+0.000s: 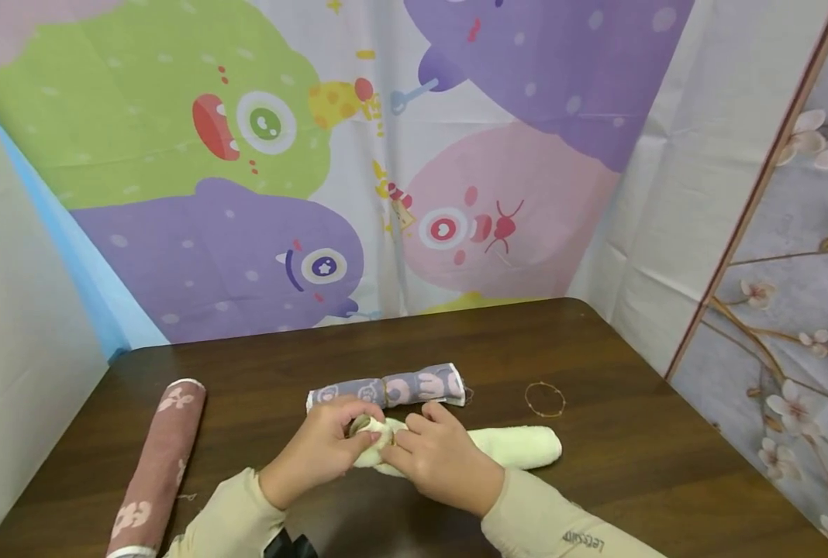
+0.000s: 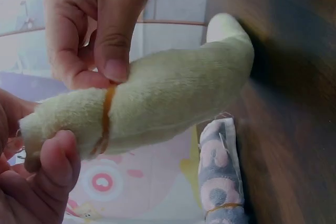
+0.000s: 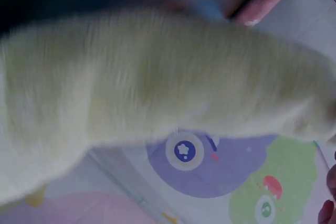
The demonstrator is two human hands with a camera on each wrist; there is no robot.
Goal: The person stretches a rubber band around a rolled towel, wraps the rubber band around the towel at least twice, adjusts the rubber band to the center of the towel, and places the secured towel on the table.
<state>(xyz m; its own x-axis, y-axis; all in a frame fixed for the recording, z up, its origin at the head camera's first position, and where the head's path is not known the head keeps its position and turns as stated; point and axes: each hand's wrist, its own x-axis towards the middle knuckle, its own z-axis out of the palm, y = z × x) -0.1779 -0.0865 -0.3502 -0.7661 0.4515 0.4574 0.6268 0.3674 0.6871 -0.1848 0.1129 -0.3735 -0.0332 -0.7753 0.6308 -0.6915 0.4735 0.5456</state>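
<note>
A rolled pale yellow-green towel (image 1: 519, 447) is held up off the table at its left end, while its right part sags toward the tabletop. My left hand (image 1: 323, 442) grips that left end between thumb and fingers. Around the roll near this end runs a tan rubber band (image 2: 107, 113). My right hand (image 1: 445, 457) pinches at the band, thumb and finger against the towel, as the left wrist view shows. In the right wrist view the towel (image 3: 157, 77) is blurred and fills much of the picture, with only a few fingertips at the right edge.
Behind my hands lies a grey-and-pink rolled towel (image 1: 414, 390) with a band round its middle. A brownish-pink rolled towel (image 1: 159, 465) lies at the left of the dark wooden table (image 1: 630, 465). One loose rubber band (image 1: 544, 400) lies at the right. A cartoon curtain hangs behind.
</note>
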